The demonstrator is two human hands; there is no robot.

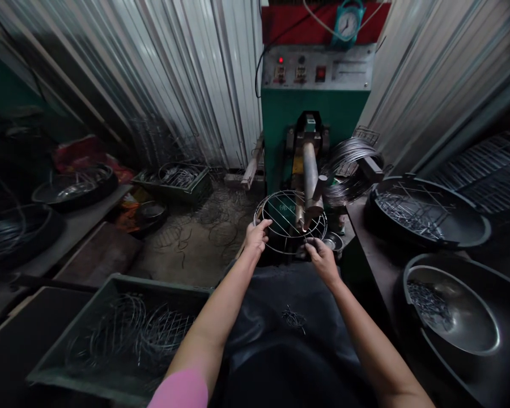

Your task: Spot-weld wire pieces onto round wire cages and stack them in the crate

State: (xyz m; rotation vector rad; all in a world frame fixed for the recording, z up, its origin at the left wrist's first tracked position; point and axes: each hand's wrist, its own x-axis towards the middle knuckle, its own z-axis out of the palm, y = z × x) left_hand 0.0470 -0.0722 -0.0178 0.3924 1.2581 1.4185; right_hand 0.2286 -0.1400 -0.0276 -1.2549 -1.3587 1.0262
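My left hand [257, 238] grips the left rim of a round wire rack [280, 212], thumb on top. The rack has two rings and parallel cross wires, held roughly level. At its near right edge, my right hand [321, 258] is closed in a pinch on a short wire piece [305, 239], which meets the rim. Just above, a small orange glow shows at the electrode tip [301, 218] of a green spot welder [274, 124]. The welder's thick upper arm [311, 170] overhangs the rack's right part. Short wire pieces [293, 318] lie on the dark apron over my lap.
A crate of wire racks [79, 368] stands at lower left, another crate [195, 195] farther back. On the right are a wide pan of wire parts [480, 226] and a metal bowl of short pieces [476, 317]. A wire coil [352, 164] hangs beside the welder.
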